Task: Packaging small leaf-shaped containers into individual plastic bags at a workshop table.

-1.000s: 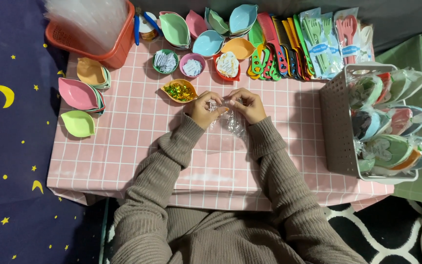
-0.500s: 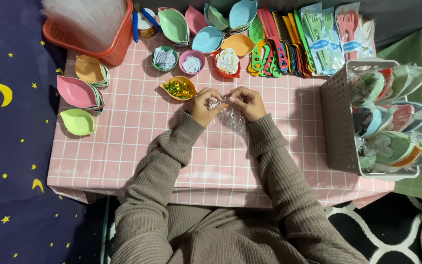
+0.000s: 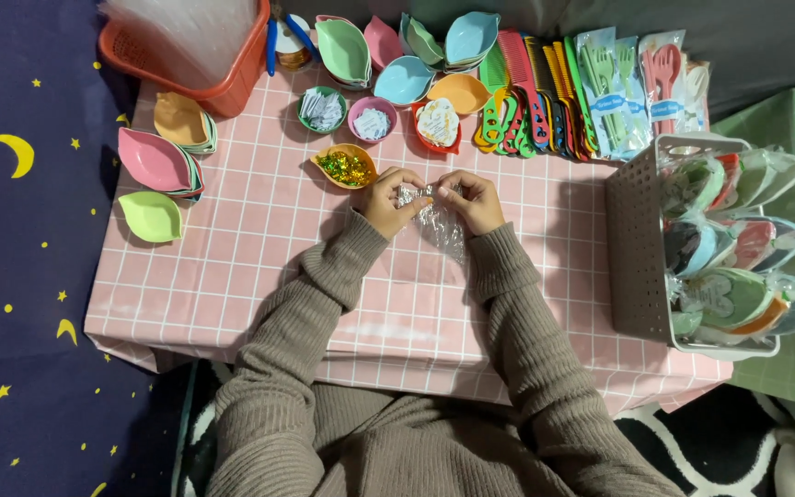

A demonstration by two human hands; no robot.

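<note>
Nothing moved, hands (image 3: 430,198) pinching crinkled clear bag (image 3: 441,225)

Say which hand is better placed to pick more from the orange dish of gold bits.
Left, probably. The left hand sits right beside the orange dish, nearly touching it. The right hand is farther over, pinching the clear plastic bag that both hands hold.
</note>
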